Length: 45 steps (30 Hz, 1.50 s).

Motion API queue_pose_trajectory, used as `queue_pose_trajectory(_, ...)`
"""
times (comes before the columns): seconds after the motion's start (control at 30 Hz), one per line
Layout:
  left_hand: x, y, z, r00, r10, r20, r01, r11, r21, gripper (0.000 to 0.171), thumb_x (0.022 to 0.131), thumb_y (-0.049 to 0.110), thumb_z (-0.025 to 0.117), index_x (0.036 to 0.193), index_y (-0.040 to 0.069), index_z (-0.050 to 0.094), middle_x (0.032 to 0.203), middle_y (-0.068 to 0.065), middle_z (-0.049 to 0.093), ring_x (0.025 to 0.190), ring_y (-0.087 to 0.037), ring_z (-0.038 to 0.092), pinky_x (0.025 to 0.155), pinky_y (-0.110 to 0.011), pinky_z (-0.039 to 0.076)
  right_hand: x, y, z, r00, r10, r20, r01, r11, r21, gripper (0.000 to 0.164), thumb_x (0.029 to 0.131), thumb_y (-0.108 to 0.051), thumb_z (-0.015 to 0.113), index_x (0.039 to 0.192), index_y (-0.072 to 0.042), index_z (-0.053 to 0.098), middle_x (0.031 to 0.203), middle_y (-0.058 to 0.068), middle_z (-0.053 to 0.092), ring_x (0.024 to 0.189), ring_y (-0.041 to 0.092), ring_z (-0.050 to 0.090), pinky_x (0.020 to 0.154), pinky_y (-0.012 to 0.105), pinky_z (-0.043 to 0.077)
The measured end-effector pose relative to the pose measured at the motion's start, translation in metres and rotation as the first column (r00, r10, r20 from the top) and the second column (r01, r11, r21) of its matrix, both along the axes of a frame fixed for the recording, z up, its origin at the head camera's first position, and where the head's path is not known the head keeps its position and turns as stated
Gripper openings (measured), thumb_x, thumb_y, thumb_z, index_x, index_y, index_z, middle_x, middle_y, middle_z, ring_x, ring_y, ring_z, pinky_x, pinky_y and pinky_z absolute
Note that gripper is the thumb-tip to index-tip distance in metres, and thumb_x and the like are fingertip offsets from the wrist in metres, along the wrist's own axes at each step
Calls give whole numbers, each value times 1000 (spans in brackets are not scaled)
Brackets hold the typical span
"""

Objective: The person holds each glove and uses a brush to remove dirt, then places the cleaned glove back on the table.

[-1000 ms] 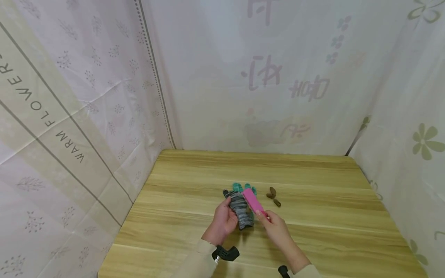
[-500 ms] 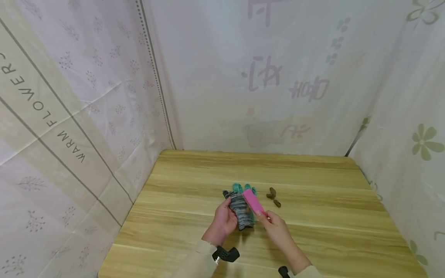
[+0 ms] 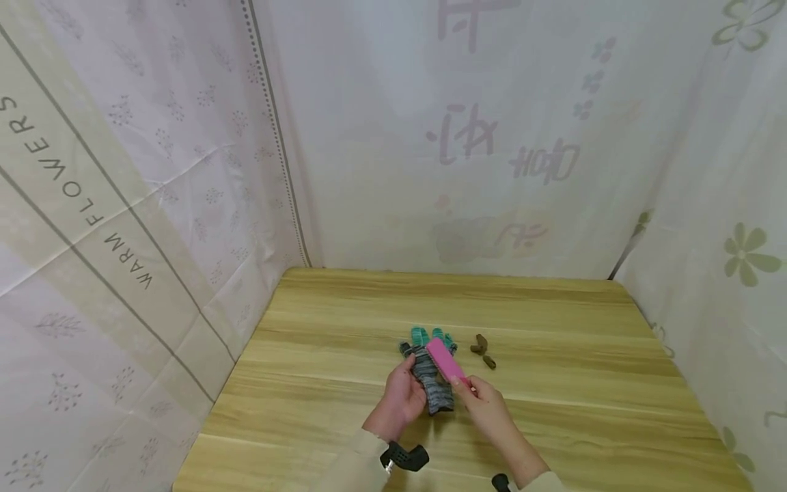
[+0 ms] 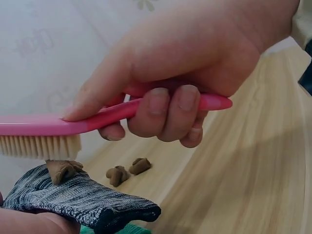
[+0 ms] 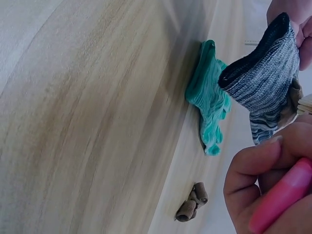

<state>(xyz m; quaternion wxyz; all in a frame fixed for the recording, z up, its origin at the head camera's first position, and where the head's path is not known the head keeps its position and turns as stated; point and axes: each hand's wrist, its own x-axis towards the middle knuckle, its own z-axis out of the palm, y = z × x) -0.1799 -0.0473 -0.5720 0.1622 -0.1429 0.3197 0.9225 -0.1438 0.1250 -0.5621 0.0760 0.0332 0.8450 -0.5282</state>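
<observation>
My left hand (image 3: 404,396) grips a grey-and-black knit glove (image 3: 438,395) by its left side, raised above the table. In my right hand (image 3: 490,412) is a pink brush (image 3: 447,360), its handle wrapped by the fingers, with the thumb along the neck. The pale bristles (image 4: 41,146) face down over the glove. Right under their end, a brown crumpled lump (image 4: 63,170) sits on the knit. A green glove (image 5: 210,95) lies on the table beneath the grey one, mostly covered by it in the head view.
Several brown lumps (image 3: 482,348) lie on the wood-grain table (image 3: 565,328), right of the gloves. Printed curtains (image 3: 381,171) rise behind the table and along both sides. Dark wrist devices (image 3: 404,456) sit on the forearms.
The grey glove and my left hand have shifted slightly right and nearer to me. The brush and right hand stay almost in place over the glove. The head view tilts a little.
</observation>
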Motion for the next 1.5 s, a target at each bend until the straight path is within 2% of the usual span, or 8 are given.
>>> queue_pose_trajectory(0.23,2,-3,2,1000,21,13,-22,1000,15,50,111,25,32,154,0,25,145,-3,52,135,-13,46,113,-24,36,-1,5,-4,1000,-9,13,9,1000,12,54,100,-55,54,97,-2,64,64,-2,45,53,10,35,45,23,30)
queue_pose_trajectory(0.47,1,-7,3,1000,8,13,-8,1000,2,46,112,26,30,151,3,28,124,3,58,118,-8,51,104,-23,38,-2,9,-10,1000,-16,11,16,999,28,53,101,-54,54,97,-2,64,64,-2,44,53,10,35,45,22,29)
queue_pose_trajectory(0.6,0,-7,4,1000,11,10,-11,1000,-8,45,112,27,29,151,3,29,132,1,58,126,-11,50,111,-24,36,-2,10,-10,1000,-21,17,21,999,28,54,101,-54,54,98,-2,64,64,-2,44,53,10,34,45,22,29)
queue_pose_trajectory(0.77,-1,-6,5,1000,7,13,-6,1000,-9,54,112,25,27,158,1,16,163,-11,29,153,-23,23,126,-31,19,-1,8,-8,1000,-18,17,17,1000,22,52,101,-52,55,98,-2,65,63,-2,44,52,10,34,45,22,29)
queue_pose_trajectory(0.93,-1,-4,2,1000,-4,10,3,1000,9,63,111,23,27,160,0,-5,170,-14,0,157,-28,-3,128,-35,4,0,5,-6,1000,-15,6,15,1000,2,53,101,-52,55,97,-1,65,63,-2,45,54,10,35,46,23,30)
queue_pose_trajectory(1.1,3,1,0,1000,-24,-6,24,999,-27,60,111,25,27,159,-4,5,169,-17,7,157,-29,4,128,-36,10,2,2,-5,1000,-21,10,21,1000,-4,51,101,-51,56,97,-1,66,64,-2,45,54,10,37,47,22,31)
queue_pose_trajectory(1.27,7,11,-4,1000,-31,1,31,995,-93,53,111,26,29,155,-4,23,163,-15,30,151,-23,25,124,-32,24,4,0,-4,1000,-23,-10,23,1000,-8,43,102,-45,58,96,-3,67,66,-2,47,56,10,40,48,23,34)
queue_pose_trajectory(1.5,9,15,-6,998,-56,-9,55,992,-115,56,110,27,28,155,-5,19,166,-19,19,155,-29,14,127,-37,15,2,-1,0,999,-31,-10,31,999,-41,41,102,-43,59,96,-4,65,64,-2,46,54,9,38,47,22,32)
